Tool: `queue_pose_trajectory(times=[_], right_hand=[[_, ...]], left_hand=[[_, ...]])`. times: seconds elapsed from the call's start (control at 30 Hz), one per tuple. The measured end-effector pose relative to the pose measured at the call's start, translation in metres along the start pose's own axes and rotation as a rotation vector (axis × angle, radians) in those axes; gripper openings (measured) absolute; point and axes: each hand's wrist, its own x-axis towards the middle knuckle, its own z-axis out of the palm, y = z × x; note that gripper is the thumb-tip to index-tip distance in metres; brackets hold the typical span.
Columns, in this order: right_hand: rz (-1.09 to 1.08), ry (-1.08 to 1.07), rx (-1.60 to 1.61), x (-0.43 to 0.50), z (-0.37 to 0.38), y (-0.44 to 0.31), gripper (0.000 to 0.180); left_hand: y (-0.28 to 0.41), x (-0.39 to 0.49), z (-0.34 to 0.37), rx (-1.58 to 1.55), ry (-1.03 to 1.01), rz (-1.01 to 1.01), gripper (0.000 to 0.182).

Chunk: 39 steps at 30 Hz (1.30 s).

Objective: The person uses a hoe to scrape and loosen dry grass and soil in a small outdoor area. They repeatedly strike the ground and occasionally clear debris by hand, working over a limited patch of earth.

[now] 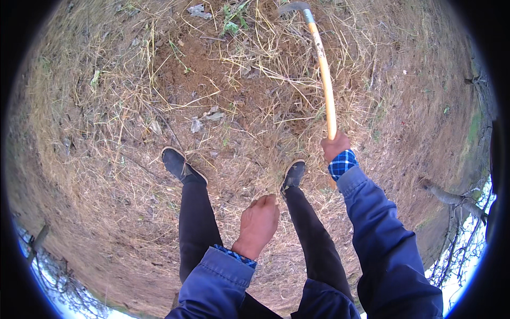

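My right hand (335, 145) grips the pale wooden handle (326, 81) of a hoe-like hand tool. A metal socket joins that handle to a curved, dark metal head (295, 6), which reaches the top edge of the view and looks slightly blurred. Dry straw and loose soil lie below the head. My left hand (259, 225) hangs in front of my body, between my legs, back upward. Its fingers are curled in and together, apart from the tool, and nothing shows in them. The palm is hidden.
Dry grass (131, 115) covers much of the ground around a patch of bare reddish soil (195, 63). My dark shoes (175, 161) stand apart on the straw. A green weed (231, 26) and dry leaves (215, 116) lie ahead. Bare tree branches (450, 197) rise at the right.
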Motion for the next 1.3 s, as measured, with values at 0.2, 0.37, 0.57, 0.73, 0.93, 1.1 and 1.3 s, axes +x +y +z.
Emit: queue_pose_trajectory(times=[0.2, 0.37, 0.57, 0.73, 0.93, 1.1, 1.3], right_hand=[[0.187, -0.103, -0.006, -0.065, -0.037, 0.028, 0.026], [0.065, 0.011, 0.117, -0.081, -0.054, 0.042, 0.023], [-0.196, 0.222, 0.036, 0.006, -0.023, -0.033, 0.027], [0.022, 0.012, -0.175, 0.044, 0.013, -0.042, 0.03], [0.032, -0.034, -0.054, 0.041, 0.011, -0.015, 0.033], [-0.058, 0.078, -0.33, 0.043, -0.006, -0.012, 0.035], [0.022, -0.015, -0.318, 0.063, -0.03, 0.003, 0.032]], left_hand=[[0.002, 0.002, 0.0, -0.038, 0.024, 0.009, 0.029], [0.0, 0.005, -0.006, -0.032, 0.013, 0.009, 0.026], [-0.002, 0.002, -0.006, -0.055, 0.022, 0.008, 0.03], [0.0, -0.001, -0.009, -0.058, -0.019, -0.01, 0.032], [0.007, 0.001, -0.008, -0.022, -0.018, 0.007, 0.032], [0.003, 0.002, -0.004, 0.001, -0.011, 0.003, 0.03], [0.005, 0.003, -0.002, 0.069, 0.014, -0.005, 0.024]])
